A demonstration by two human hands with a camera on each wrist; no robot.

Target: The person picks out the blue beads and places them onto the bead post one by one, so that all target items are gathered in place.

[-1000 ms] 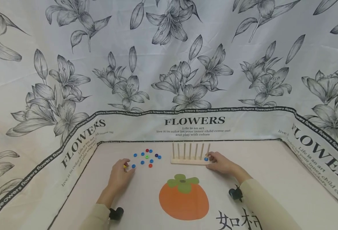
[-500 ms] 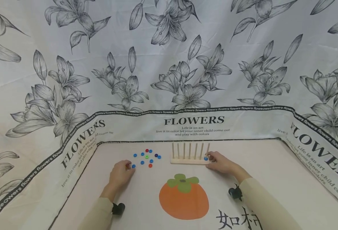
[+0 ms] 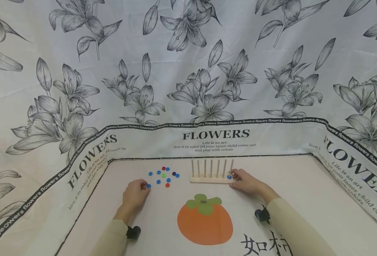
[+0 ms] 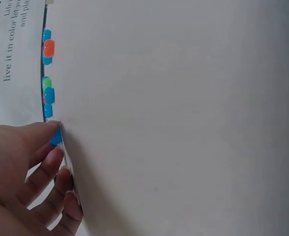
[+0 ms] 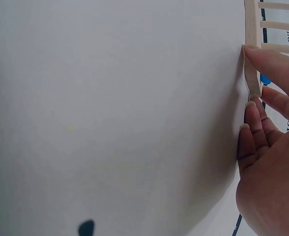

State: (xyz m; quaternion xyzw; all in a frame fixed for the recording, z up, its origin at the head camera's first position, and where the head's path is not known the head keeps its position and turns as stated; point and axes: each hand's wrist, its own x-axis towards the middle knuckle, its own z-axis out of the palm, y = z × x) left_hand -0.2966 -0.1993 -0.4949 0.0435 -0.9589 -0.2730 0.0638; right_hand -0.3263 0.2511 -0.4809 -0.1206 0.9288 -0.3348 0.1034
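My left hand [image 3: 135, 195] is low at the left of the loose beads, thumb and fingertips drawn together. The fingers cover the spot where a yellow bead showed a moment ago; the bead itself is hidden. A blue bead [image 3: 148, 186] lies just at the thumb tip; the left wrist view has this blue bead [image 4: 56, 137] behind the thumb. My right hand [image 3: 246, 181] grips the right end of a wooden peg rack [image 3: 209, 180], thumb on the front of its base [image 5: 252, 24]. One blue bead [image 3: 229, 176] sits at the foot of the rightmost peg.
Several loose beads lie left of the rack, among them a green bead [image 3: 163, 175], an orange bead [image 3: 167, 185] and a dark purple bead [image 3: 174, 174]. A printed persimmon [image 3: 205, 224] marks the white cloth in front. Flowered fabric [image 3: 188, 89] stands behind.
My left thumb and fingers have closed in on the yellow bead, which has gone from sight, and the left forearm has shifted slightly right. The right hand stays on the rack.
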